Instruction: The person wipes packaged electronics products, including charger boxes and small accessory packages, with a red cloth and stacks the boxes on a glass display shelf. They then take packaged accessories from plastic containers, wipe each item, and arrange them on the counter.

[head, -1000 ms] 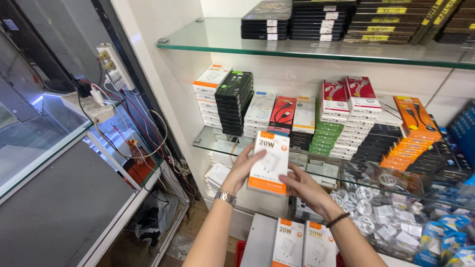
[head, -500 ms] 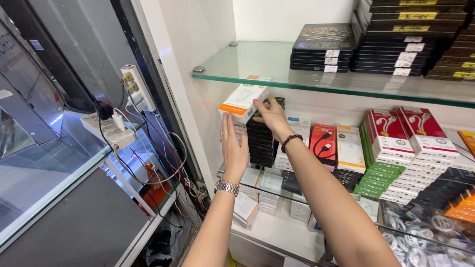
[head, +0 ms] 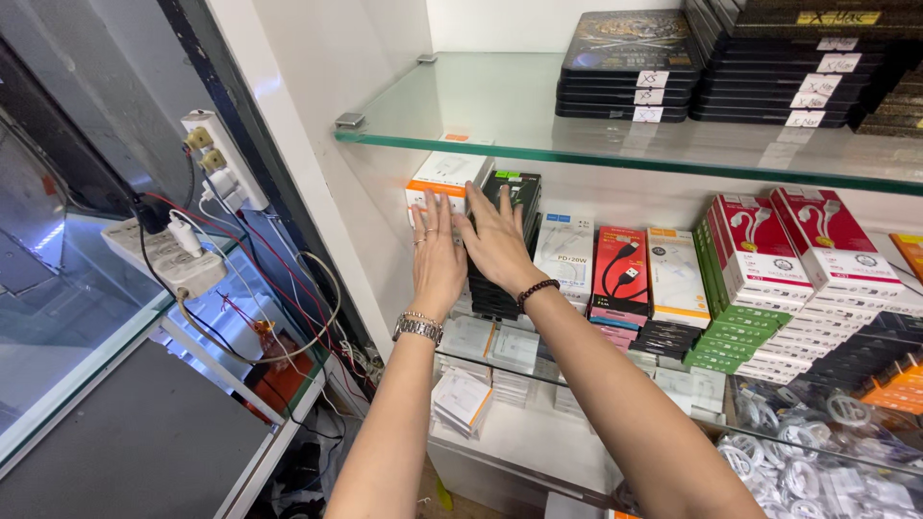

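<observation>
Both hands now flat — left hand [head: 437,259], right hand [head: 495,245], one white-orange box [head: 444,176]

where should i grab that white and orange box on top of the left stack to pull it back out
Likely by its two long side edges, coming straight in from the open shelf front. The white and orange box lies flat atop the stack, close under the glass shelf, so there is little room above. The left hand and right hand are pressed flat against the stack's front, holding nothing.

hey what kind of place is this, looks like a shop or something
Most likely a small phone-accessories shop. Glass shelves carry stacked boxes of charging cables and flat black cases, and both hands, left hand and right hand, press on a white and orange charger box.
</observation>
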Tool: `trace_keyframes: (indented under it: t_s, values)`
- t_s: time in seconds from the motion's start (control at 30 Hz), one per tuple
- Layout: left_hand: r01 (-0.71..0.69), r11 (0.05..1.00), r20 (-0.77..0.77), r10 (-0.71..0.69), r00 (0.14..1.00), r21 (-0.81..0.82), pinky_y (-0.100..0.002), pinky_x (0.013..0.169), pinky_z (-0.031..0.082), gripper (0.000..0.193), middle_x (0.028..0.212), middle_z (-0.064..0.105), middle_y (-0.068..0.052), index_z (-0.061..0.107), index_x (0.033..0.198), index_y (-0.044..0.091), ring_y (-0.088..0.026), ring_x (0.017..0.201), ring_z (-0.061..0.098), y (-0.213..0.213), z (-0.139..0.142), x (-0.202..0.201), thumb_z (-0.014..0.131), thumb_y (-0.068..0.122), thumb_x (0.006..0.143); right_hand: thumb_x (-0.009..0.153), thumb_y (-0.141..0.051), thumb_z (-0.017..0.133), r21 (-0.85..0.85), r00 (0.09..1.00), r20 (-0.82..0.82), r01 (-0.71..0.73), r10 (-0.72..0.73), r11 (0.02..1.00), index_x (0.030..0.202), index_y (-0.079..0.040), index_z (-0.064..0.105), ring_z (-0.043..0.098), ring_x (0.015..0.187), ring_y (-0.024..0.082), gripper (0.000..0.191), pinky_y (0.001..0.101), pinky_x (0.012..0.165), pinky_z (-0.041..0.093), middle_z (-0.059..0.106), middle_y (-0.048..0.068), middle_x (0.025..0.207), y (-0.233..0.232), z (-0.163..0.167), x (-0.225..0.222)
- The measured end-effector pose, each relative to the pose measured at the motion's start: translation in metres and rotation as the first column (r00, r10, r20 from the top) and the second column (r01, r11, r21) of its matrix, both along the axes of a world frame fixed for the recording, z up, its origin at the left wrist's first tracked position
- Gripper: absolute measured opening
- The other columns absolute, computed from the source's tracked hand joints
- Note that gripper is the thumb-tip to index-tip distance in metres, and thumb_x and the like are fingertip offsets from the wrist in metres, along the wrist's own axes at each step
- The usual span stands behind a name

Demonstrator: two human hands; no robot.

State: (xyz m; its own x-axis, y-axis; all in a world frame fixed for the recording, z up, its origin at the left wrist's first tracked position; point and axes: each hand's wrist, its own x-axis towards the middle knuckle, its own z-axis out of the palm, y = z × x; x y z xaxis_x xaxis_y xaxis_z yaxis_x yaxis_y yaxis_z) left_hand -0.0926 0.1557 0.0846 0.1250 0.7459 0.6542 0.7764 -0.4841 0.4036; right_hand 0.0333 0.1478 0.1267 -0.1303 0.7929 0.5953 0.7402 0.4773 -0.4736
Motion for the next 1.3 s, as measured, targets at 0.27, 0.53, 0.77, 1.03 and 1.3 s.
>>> trace_keyframes:
  t_s: [0.27,0.53,0.77,1.03,1.3]
  values:
    - [0.102,0.987,0.483,-0.151,0.863,0.125,-0.045,0.115,0.04,0.043,0.146,0.05,-0.02,0.05,0.143,0.002,-0.037,0.138,0.049,-0.121,-0.055,0.07,0.054,0.005,0.1,0.107,-0.025,0.052,-0.127,0.792,-0.595,-0.261,0.137,0.957,0.118,-0.004,0.07,0.064,0.064,0.007,0.03,0.0249,0.059,0.049,0.068,0.003,0.069,-0.115,-0.049,0.062]
    - [0.364,0.902,0.585,-0.17,0.793,-0.231,-0.044,0.089,0.053,0.03,0.11,0.067,-0.014,0.059,0.126,0.003,-0.032,0.103,0.067,-0.232,-0.15,0.18,0.053,0.006,0.096,0.105,-0.029,0.051,-0.485,0.845,-0.507,-0.115,-0.172,0.867,0.108,-0.005,0.074,0.064,0.06,0.009,0.033,0.0271,0.057,0.049,0.069,0.005,0.065,-0.232,-0.161,0.199]
    - [0.283,0.497,0.141,-0.304,0.942,-0.82,-0.049,0.09,0.052,0.044,0.102,0.071,-0.026,0.073,0.104,-0.002,-0.042,0.1,0.067,-0.309,-0.28,0.225,0.057,0.038,0.101,0.095,-0.037,0.062,-0.649,0.8,0.006,0.459,-0.599,0.607,0.121,0.002,0.066,0.071,0.103,0.042,0.048,0.0465,0.09,0.055,0.072,0.03,0.108,-0.352,-0.303,0.276]
    - [0.347,0.339,0.427,0.199,0.882,-0.874,-0.041,0.088,0.058,0.052,0.1,0.076,-0.016,0.063,0.121,0.0,-0.03,0.097,0.074,-0.356,-0.288,0.247,0.075,0.035,0.085,0.093,-0.045,0.057,-0.852,0.698,-0.14,0.276,-0.702,0.445,0.146,-0.003,0.049,0.063,0.122,0.04,0.068,0.0422,0.103,0.049,0.065,0.025,0.129,-0.406,-0.327,0.261]
    - [0.874,0.037,0.727,0.573,0.378,-0.484,-0.046,0.094,0.059,0.069,0.134,0.062,-0.011,0.038,0.146,0.015,-0.027,0.12,0.065,-0.332,-0.257,0.225,0.071,0.025,0.086,0.084,-0.039,0.084,-0.758,0.825,0.377,0.536,-0.42,0.372,0.153,-0.035,0.052,0.017,0.154,0.043,0.076,0.0594,0.106,0.026,0.023,0.015,0.165,-0.473,-0.322,0.291]
